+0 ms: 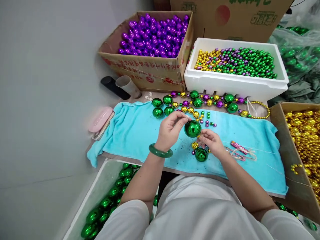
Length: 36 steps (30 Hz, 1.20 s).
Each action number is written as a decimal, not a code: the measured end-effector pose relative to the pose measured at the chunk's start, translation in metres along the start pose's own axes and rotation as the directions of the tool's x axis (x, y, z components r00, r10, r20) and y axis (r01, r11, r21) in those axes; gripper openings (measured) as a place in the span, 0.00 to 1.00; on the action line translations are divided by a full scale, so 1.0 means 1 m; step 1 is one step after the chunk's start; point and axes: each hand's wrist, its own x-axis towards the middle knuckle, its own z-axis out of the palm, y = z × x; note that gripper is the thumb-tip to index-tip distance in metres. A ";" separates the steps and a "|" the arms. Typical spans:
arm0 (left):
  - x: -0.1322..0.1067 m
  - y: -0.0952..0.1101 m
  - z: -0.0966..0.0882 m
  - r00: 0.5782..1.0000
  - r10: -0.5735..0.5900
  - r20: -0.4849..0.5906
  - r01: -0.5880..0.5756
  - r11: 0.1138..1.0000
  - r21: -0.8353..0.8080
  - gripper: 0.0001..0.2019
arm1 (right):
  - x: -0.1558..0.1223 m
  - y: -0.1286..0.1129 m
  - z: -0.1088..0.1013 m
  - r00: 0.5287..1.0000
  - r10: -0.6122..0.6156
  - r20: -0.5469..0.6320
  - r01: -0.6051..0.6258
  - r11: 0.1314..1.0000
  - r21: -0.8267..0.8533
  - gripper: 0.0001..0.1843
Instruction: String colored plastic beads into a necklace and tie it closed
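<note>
My left hand (170,129), with a green bangle (160,151) on its wrist, pinches a large shiny green ball (192,129) from the left. My right hand (211,141) is closed at the ball's lower right, its fingers pinching what looks like a thin string. Below them a second green ball (201,155) and a gold bead (195,145) lie on the turquoise towel (135,131). A strung row of green, gold and purple beads (200,101) runs along the towel's far edge.
A cardboard box of purple balls (152,33) stands at the back left, with a white foam box of mixed beads (235,61) to its right. A box of gold balls (303,140) is at the right. A white bin of green balls (107,200) is at the lower left. A pink case (100,119) lies left of the towel.
</note>
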 end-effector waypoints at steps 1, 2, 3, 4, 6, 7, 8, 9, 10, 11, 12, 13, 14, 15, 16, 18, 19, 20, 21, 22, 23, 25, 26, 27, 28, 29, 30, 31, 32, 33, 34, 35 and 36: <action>0.001 0.003 -0.002 1.000 0.003 0.002 -0.003 1.000 0.015 0.05 | 0.005 0.000 0.002 1.000 0.011 0.012 -0.011 0.999 -0.031 0.16; 0.003 0.005 -0.004 1.000 0.007 0.001 -0.007 0.999 0.031 0.05 | 0.009 -0.001 0.002 1.000 0.017 0.009 -0.016 0.998 -0.067 0.16; 0.004 0.006 -0.006 1.000 0.010 -0.005 -0.010 0.999 0.044 0.05 | 0.013 -0.001 0.002 1.000 0.012 -0.008 -0.013 0.994 -0.107 0.15; 0.006 0.006 -0.007 1.000 0.014 -0.012 -0.013 0.999 0.050 0.05 | 0.017 -0.002 0.001 0.999 -0.006 -0.036 0.001 0.989 -0.148 0.14; 0.008 0.006 -0.009 1.000 0.015 -0.024 -0.013 0.999 0.044 0.05 | 0.023 -0.008 -0.001 0.992 -0.074 -0.099 0.051 0.975 -0.217 0.11; 0.010 0.005 -0.010 1.000 0.009 -0.028 -0.008 0.999 0.035 0.06 | 0.024 -0.013 -0.002 0.987 -0.111 -0.116 0.081 0.969 -0.235 0.10; 0.011 0.005 -0.010 1.000 0.000 -0.030 0.001 1.000 0.022 0.06 | 0.025 -0.018 -0.001 0.983 -0.142 -0.114 0.112 0.965 -0.237 0.10; 0.011 0.005 -0.009 0.999 -0.010 -0.031 0.011 1.000 0.008 0.07 | 0.026 -0.024 0.000 0.982 -0.163 -0.092 0.139 0.964 -0.226 0.10; 0.012 0.005 -0.007 0.999 -0.019 -0.031 0.019 1.000 -0.006 0.07 | 0.027 -0.030 0.003 0.984 -0.169 -0.049 0.155 0.966 -0.206 0.11; 0.013 0.005 -0.005 0.999 -0.025 -0.033 0.024 1.000 -0.020 0.08 | 0.027 -0.035 0.007 0.987 -0.162 0.005 0.161 0.970 -0.183 0.12; 0.013 0.006 -0.004 0.999 -0.029 -0.035 0.028 0.999 -0.033 0.08 | 0.028 -0.038 0.011 0.988 -0.145 0.061 0.153 0.974 -0.166 0.13; 0.014 0.006 -0.002 0.999 -0.031 -0.044 0.029 0.999 -0.046 0.08 | 0.030 -0.040 0.015 0.987 -0.119 0.110 0.136 0.978 -0.161 0.14; 0.014 0.007 -0.001 0.998 -0.032 -0.058 0.028 0.998 -0.059 0.08 | 0.031 -0.041 0.018 0.986 -0.085 0.144 0.109 0.980 -0.168 0.13; 0.015 0.008 0.000 0.997 -0.034 -0.076 0.029 0.997 -0.071 0.08 | 0.033 -0.040 0.020 0.985 -0.051 0.162 0.081 0.980 -0.182 0.12; 0.016 0.008 0.000 0.995 -0.038 -0.095 0.030 0.996 -0.084 0.07 | 0.035 -0.039 0.021 0.986 -0.023 0.166 0.056 0.979 -0.194 0.11; 0.019 0.007 -0.002 0.990 -0.041 -0.132 0.027 0.994 -0.110 0.07 | 0.038 -0.036 0.019 0.989 0.004 0.151 0.026 0.981 -0.193 0.11; 0.020 0.005 -0.003 0.989 -0.039 -0.142 0.022 0.992 -0.123 0.07 | 0.038 -0.036 0.018 0.990 -0.005 0.138 0.029 0.984 -0.175 0.12; 0.020 0.003 -0.004 0.990 -0.037 -0.138 0.019 0.991 -0.134 0.08 | 0.039 -0.037 0.016 0.992 -0.027 0.127 0.047 0.987 -0.151 0.12; 0.019 0.000 -0.005 0.993 -0.038 -0.115 0.021 0.989 -0.144 0.09 | 0.038 -0.039 0.016 0.991 -0.061 0.122 0.076 0.989 -0.126 0.13; 0.018 -0.004 -0.004 0.997 -0.038 -0.072 0.027 0.989 -0.148 0.13 | 0.037 -0.043 0.016 0.987 -0.102 0.121 0.115 0.988 -0.105 0.13; 0.015 -0.009 -0.003 0.999 -0.036 0.000 0.036 0.990 -0.135 0.17 | 0.036 -0.048 0.018 0.981 -0.145 0.127 0.157 0.984 -0.089 0.13; 0.008 -0.019 0.002 0.981 -0.018 0.191 0.027 0.999 -0.047 0.20 | 0.032 -0.061 0.026 0.964 -0.211 0.161 0.224 0.972 -0.070 0.12; 0.003 -0.024 0.004 0.961 -0.002 0.278 -0.004 1.000 0.022 0.17 | 0.029 -0.069 0.031 0.955 -0.232 0.184 0.247 0.967 -0.062 0.13; 0.000 -0.029 0.006 0.939 0.018 0.343 -0.053 0.994 0.094 0.12 | 0.027 -0.076 0.036 0.946 -0.248 0.208 0.265 0.963 -0.055 0.13; -0.003 -0.033 0.008 0.924 0.039 0.381 -0.107 0.982 0.158 0.08 | 0.024 -0.084 0.039 0.937 -0.266 0.226 0.284 0.958 -0.050 0.13; -0.005 -0.036 0.008 0.916 0.058 0.398 -0.153 0.965 0.213 0.06 | 0.021 -0.092 0.041 0.929 -0.287 0.235 0.306 0.951 -0.049 0.14; -0.006 -0.037 0.007 0.915 0.074 0.396 -0.190 0.946 0.262 0.05 | 0.017 -0.101 0.041 0.922 -0.315 0.225 0.334 0.941 -0.053 0.14; -0.005 -0.039 0.005 0.917 0.086 0.389 -0.219 0.924 0.313 0.05 | 0.013 -0.110 0.039 0.917 -0.348 0.196 0.367 0.928 -0.064 0.13; -0.004 -0.039 0.002 0.919 0.092 0.382 -0.243 0.897 0.369 0.05 | 0.008 -0.119 0.035 0.909 -0.388 0.150 0.402 0.912 -0.079 0.13; -0.003 -0.040 -0.002 0.922 0.093 0.377 -0.263 0.864 0.429 0.05 | 0.002 -0.129 0.028 0.897 -0.433 0.092 0.441 0.893 -0.095 0.13; -0.002 -0.041 -0.006 0.923 0.088 0.374 -0.277 0.827 0.489 0.05 | -0.003 -0.139 0.021 0.876 -0.481 0.028 0.481 0.870 -0.107 0.12; -0.001 -0.043 -0.010 0.925 0.080 0.371 -0.285 0.791 0.542 0.05 | -0.009 -0.148 0.012 0.847 -0.531 -0.031 0.525 0.844 -0.108 0.12; -0.001 -0.045 -0.015 0.929 0.066 0.365 -0.284 0.759 0.586 0.05 | -0.014 -0.156 0.003 0.812 -0.579 -0.082 0.571 0.815 -0.102 0.11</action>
